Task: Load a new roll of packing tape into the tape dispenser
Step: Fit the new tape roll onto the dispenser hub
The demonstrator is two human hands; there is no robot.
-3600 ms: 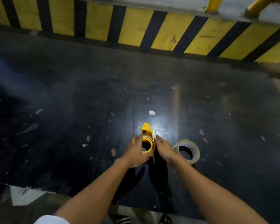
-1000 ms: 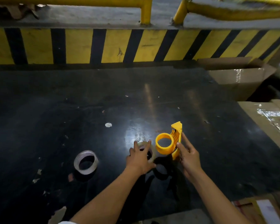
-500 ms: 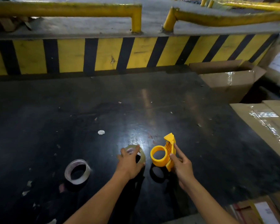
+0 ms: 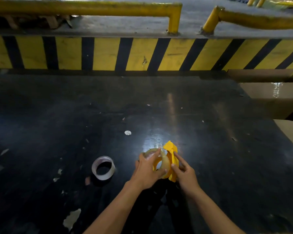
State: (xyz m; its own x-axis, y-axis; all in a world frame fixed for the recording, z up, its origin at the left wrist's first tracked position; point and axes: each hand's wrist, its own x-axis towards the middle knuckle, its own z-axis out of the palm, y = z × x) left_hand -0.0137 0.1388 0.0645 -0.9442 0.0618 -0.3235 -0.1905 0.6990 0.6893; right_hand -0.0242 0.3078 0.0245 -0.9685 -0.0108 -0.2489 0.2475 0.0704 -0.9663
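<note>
A yellow plastic tape dispenser (image 4: 172,154) stands upright just above the dark table. My right hand (image 4: 184,174) pinches its flat body from the right. My left hand (image 4: 147,171) holds a clear, yellowish roll of packing tape (image 4: 165,162) against the dispenser's round hub; the roll partly covers the hub and sits at a slight tilt. Whether the roll is fully seated is hidden by my fingers. A nearly used-up tape roll (image 4: 103,168), white with a dark hole, lies flat on the table to the left of my hands.
The black table (image 4: 74,124) carries paper scraps and a small white disc (image 4: 127,132). A yellow-and-black striped barrier (image 4: 142,54) with yellow rails runs along the far edge. Cardboard boxes (image 4: 269,93) stand at the right.
My left hand lifted the clear roll off the table and brought it rightward onto the dispenser's hub. The view has shifted, so the spent roll appears closer to my hands.
</note>
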